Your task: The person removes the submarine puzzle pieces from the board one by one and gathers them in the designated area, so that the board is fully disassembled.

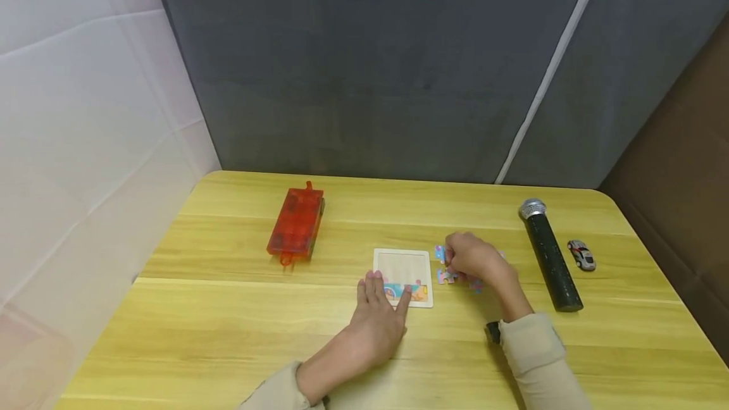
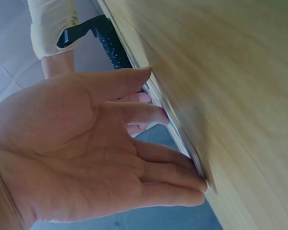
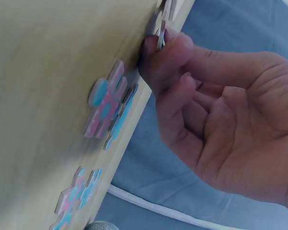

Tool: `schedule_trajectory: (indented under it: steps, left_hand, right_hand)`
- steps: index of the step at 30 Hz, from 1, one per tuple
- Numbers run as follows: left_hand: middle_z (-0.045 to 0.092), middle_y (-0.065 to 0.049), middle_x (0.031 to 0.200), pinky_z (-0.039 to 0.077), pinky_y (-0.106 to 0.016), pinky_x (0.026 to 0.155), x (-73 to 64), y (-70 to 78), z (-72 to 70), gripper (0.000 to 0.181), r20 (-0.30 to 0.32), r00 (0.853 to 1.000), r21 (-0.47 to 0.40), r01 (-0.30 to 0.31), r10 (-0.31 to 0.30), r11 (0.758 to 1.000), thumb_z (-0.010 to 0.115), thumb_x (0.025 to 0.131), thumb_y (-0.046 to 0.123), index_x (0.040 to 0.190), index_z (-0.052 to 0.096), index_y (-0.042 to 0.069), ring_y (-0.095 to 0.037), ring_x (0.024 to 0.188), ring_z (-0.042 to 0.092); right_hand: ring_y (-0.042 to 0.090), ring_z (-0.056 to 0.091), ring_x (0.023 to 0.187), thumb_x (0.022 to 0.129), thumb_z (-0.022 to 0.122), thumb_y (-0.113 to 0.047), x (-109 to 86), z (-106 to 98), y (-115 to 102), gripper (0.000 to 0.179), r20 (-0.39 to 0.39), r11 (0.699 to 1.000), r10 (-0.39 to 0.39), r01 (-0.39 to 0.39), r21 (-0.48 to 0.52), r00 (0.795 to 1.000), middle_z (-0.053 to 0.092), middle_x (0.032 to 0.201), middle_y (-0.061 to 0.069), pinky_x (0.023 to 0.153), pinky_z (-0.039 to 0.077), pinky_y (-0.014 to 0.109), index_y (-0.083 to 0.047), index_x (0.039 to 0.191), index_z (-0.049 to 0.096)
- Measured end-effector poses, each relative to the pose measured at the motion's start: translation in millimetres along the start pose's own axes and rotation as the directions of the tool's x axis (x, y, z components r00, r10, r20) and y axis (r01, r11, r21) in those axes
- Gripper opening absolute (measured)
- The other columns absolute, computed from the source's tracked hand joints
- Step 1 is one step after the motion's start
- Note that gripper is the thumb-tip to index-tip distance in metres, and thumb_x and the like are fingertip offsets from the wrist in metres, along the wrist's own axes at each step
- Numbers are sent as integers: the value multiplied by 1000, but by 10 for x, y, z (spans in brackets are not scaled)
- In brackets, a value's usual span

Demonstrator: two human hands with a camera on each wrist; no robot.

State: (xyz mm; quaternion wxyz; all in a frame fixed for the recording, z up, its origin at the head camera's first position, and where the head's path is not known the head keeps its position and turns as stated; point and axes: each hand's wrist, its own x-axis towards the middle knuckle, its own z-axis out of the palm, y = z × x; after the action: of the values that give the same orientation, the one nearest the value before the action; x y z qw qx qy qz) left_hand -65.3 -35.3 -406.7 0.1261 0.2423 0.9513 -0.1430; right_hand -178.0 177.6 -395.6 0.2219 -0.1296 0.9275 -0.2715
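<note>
Left hand: fingers straight, resting on the tray (pieces along its near edge). Right hand: fingers pinching a piece just right of the tray, by loose pieces on the counter.

Square puzzle tray, partly filled

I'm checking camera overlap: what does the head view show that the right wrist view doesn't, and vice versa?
Clear only in the head view: red translucent case, toy car, left hand.

Only in the right wrist view: the palm side of the right hand.

Both show that hand, loose puzzle pieces, the table and the microphone, only partly in the wrist view.
</note>
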Motion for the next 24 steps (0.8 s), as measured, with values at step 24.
schedule_trajectory:
  steps: [24]
  left_hand:
    - [42, -39, 164, 46, -72, 116, 247, 37, 493, 71, -51, 999, -27, 5, -6, 1000, 50, 113, 59, 174, 36, 26, -56, 156, 40]
  right_hand:
    - [10, 50, 72, 89, 91, -18, -247, 430, -264, 31, -35, 916, -318, 298, -269, 947, 50, 97, -1, 56, 43, 23, -11, 99, 62]
